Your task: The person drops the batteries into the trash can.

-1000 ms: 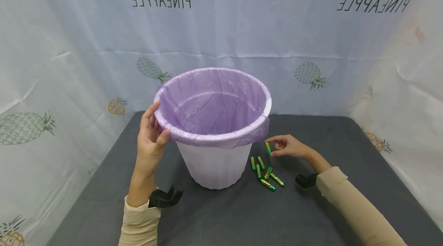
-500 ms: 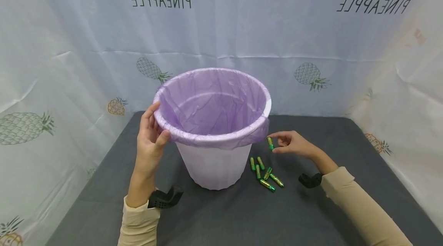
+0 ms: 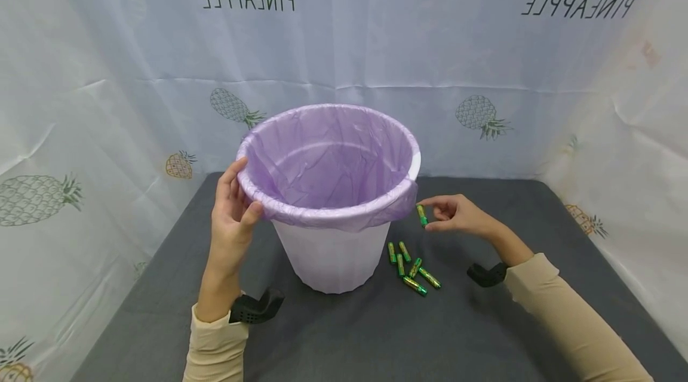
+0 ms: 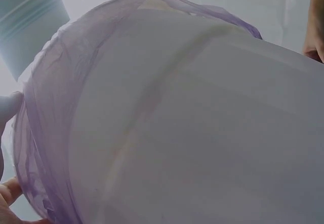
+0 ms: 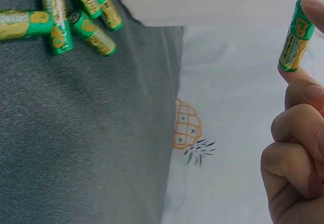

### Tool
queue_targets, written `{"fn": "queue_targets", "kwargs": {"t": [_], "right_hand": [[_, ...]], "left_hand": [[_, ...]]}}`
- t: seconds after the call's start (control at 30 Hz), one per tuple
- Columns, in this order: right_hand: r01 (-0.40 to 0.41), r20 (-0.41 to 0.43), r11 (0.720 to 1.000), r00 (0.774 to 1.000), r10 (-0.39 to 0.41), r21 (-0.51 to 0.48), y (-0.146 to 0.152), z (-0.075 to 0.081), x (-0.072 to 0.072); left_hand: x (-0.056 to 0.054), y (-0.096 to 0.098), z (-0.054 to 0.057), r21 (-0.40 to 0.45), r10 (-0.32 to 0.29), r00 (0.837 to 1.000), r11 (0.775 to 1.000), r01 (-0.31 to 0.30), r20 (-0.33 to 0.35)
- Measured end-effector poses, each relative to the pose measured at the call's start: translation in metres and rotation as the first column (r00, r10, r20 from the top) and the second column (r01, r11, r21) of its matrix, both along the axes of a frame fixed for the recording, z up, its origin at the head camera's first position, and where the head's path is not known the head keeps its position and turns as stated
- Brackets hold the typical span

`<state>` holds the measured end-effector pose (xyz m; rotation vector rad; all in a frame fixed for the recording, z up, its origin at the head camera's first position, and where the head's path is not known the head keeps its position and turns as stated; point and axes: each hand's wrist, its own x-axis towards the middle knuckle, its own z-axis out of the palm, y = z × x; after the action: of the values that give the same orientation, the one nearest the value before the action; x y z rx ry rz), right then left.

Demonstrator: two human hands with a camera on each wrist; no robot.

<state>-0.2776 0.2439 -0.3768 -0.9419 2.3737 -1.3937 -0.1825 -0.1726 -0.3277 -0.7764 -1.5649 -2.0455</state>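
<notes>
A white trash can [image 3: 330, 256] stands on the dark table, its purple bag [image 3: 344, 173] folded over the rim. At the rim's left side my left hand [image 3: 230, 221] holds on, thumb to the front and fingers further back. My right hand [image 3: 457, 215], to the right of the can and raised off the table, pinches a green and gold battery [image 5: 296, 37] end to end between thumb and index finger. The other fingers of that hand are curled in. Below it, several more such batteries [image 3: 415, 286] lie loosely grouped by the can's base.
A dark grey cloth [image 3: 344, 340] covers the table. White curtains [image 3: 376, 24] with pineapple prints hang behind and at both sides. Each wrist wears a black camera mount [image 3: 486, 274].
My right hand has lifted the pinched battery higher and shifted it slightly right, away from the loose batteries. My left hand has stayed at the rim.
</notes>
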Motion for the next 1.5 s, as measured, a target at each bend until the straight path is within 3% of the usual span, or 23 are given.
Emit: {"fn": "queue_targets", "kwargs": {"t": [0.6,0.83,1.5], "right_hand": [[-0.039,-0.053,0.999,0.998,0.038,-0.032,-0.003,0.027,0.012],[-0.086,-0.095,0.992,0.992,0.077,-0.091,-0.001,0.034,0.014],[-0.057,-0.126,0.984,0.991,0.036,-0.168,-0.002,0.067,0.026]], "left_hand": [[-0.001,0.001,0.000,0.003,-0.003,1.000,1.000,0.003,-0.004],[-0.001,0.001,0.001,0.005,-0.007,1.000,1.000,0.007,-0.004],[0.000,0.002,0.002,0.017,-0.018,1.000,1.000,0.019,-0.022]]}}
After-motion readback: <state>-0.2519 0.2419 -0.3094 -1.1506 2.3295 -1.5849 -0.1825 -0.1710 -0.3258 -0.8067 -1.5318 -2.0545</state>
